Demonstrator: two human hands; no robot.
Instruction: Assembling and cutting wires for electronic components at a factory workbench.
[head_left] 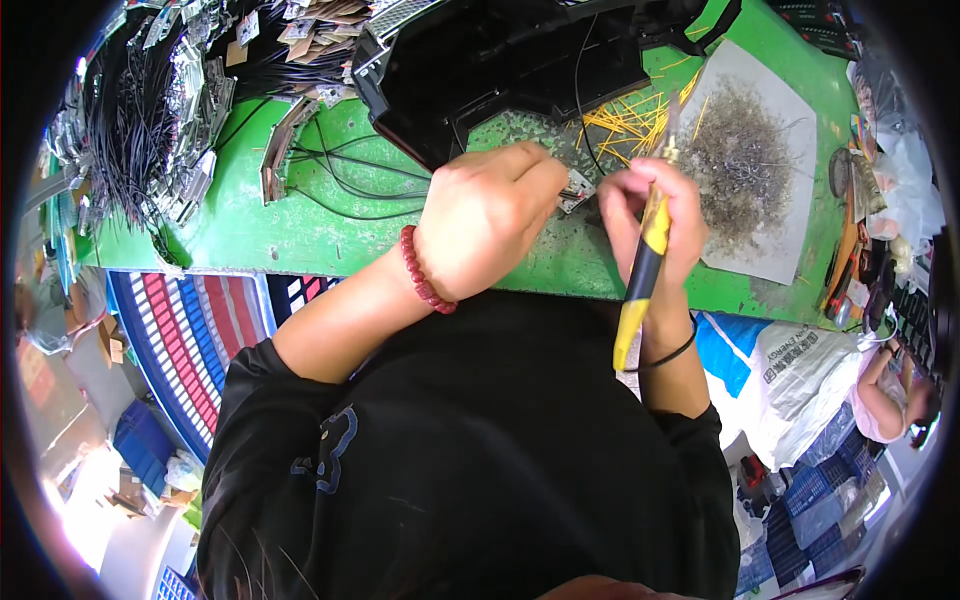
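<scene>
Head view: along the left edge of the green table (280, 235), bundles of thin black wires (130, 130) with small metal-tabbed parts lie heaped, glossy and tangled; a snagged sleeve there could drag a bundle over the edge. Just right of them, loose black leads (350, 185) curl across the bare green mat. At the table's far edge sits a large black plastic housing (520, 60), matte and angular.

The left hand (490, 225), a red bead bracelet (425, 275) on its wrist, is closed over a small grey-and-white component (578, 190), pinching it near the middle of the table, close to the near edge. The piece is small and mostly hidden by the fingers, so I judge the grip could slip or the part could twist if pressed off-centre.

The right hand (660, 215) is clenched around a slim tool with a yellow-and-black handle (645, 265), held upright, its tip just beside the component. The tip works close to the left fingertips; a slip could jab them or scar the part.

Further right, thin yellow strands (625, 125) lie scattered, and a grey sheet (770, 215) toward the right edge carries a mound of fine, wiry grey offcuts (745, 160). A knock from the elbow could spill them.
</scene>
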